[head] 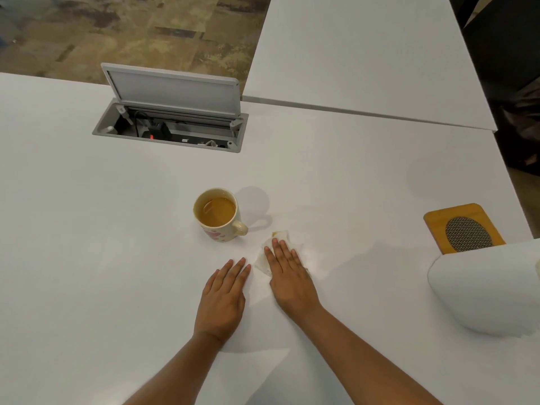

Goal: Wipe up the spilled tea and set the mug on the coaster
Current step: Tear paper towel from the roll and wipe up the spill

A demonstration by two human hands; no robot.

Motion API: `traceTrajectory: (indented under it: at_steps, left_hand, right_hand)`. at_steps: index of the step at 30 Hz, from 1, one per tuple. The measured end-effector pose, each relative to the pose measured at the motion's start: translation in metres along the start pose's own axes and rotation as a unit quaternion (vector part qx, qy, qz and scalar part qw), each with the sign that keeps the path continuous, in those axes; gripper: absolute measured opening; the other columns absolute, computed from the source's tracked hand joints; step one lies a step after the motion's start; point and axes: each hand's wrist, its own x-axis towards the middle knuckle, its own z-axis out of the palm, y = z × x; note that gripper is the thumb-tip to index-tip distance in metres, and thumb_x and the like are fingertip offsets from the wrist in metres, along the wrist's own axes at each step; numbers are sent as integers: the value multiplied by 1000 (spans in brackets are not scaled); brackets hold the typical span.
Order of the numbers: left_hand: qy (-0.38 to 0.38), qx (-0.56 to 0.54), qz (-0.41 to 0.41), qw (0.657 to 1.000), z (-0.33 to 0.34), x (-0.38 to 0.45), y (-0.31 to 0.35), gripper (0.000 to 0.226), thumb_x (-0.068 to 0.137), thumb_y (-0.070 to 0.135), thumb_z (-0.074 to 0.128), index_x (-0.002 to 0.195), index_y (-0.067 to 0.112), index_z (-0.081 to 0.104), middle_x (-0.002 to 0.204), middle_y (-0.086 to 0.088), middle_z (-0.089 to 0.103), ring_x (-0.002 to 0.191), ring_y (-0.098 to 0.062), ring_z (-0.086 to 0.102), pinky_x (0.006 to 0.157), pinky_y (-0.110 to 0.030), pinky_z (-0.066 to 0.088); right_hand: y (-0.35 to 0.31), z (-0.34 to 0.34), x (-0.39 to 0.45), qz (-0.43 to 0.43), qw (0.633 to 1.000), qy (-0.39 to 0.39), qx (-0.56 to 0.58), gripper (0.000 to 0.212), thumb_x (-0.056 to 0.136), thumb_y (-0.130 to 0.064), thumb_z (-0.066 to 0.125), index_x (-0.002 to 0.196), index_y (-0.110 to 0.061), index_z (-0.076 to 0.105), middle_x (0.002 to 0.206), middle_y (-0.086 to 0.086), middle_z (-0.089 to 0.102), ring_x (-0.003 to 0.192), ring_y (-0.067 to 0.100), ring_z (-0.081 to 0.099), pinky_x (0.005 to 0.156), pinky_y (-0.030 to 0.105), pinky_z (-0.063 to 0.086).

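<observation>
So we've got the cream ceramic mug with pink hearts sitting mid-tabletop, nearly full of milky tea, handle pointing toward our right. Just to the right of the mug and a bit nearer us, our right hand lies flat and spread on a crumpled white paper napkin, pressing it down rather than gripping; a yellowish tea stain shows at its far tip. Our left hand rests open and flat on the bare white tabletop just below the mug, holding nothing.

That mug is probably heavy-ish and sloshy when this full, so we'd take it by the handle and keep it level, slow. The glaze could be slippery if wet. The napkin is soft and will likely tear once soaked.

Well to the right of the mug, near the edge, sits the square wooden coaster with an oval mesh inset, partly hidden by something white. Behind the mug is an open grey cable box, with patterned carpet beyond.
</observation>
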Motion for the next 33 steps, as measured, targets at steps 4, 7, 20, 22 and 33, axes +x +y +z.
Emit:
traceTrajectory:
  at_steps: [4, 7, 20, 22, 33]
  left_hand:
    - [6, -1, 9, 1000, 0, 1, -1, 49, 86, 22, 31, 132, 16, 46, 137, -2, 51, 130, -17, 30, 111, -23, 5]
    - [6, -3, 9, 1000, 0, -1, -1, 50, 86, 22, 31, 133, 17, 45, 138, -1, 50, 131, -17, 30, 111, -23, 5]
    - [3, -4, -3, 1000, 5, 1, -2, 51, 86, 22, 30, 136, 21, 40, 141, 3, 46, 132, -17, 33, 111, -24, 4]
    - [1, 0, -1, 1000, 5, 1, -2, 51, 86, 22, 30, 136, 21, 40, 141, 3, 46, 132, -17, 34, 111, -24, 4]
    - [22, -31, -43, 998, 3, 0, 2, 52, 87, 23, 31, 138, 11, 35, 141, -6, 45, 133, -17, 32, 113, -20, -1]
  right_hand:
    - [0, -2, 3, 10, 1000, -3, -6, 62, 74, -14, 33, 136, -8, 39, 141, 12, 46, 131, 22, 42, 114, 32, 2]
    - [20, -6, 11, 75, 997, 15, -6, 64, 69, -12, 30, 130, -6, 49, 137, 13, 51, 125, 25, 49, 111, 30, 7]
    - [99, -30, 26, 327, 930, 142, 89, 52, 93, -9, 37, 143, -1, 24, 154, 19, 16, 143, 32, 13, 117, 43, 7]
    - [98, -28, 23, 304, 939, 137, 86, 51, 94, -11, 34, 143, -1, 25, 153, 19, 17, 143, 31, 14, 117, 42, 7]
    - [-8, 0, -3, -54, 996, -11, 73, 54, 84, -21, 35, 137, -11, 35, 144, 9, 43, 137, 20, 27, 114, 30, 4]
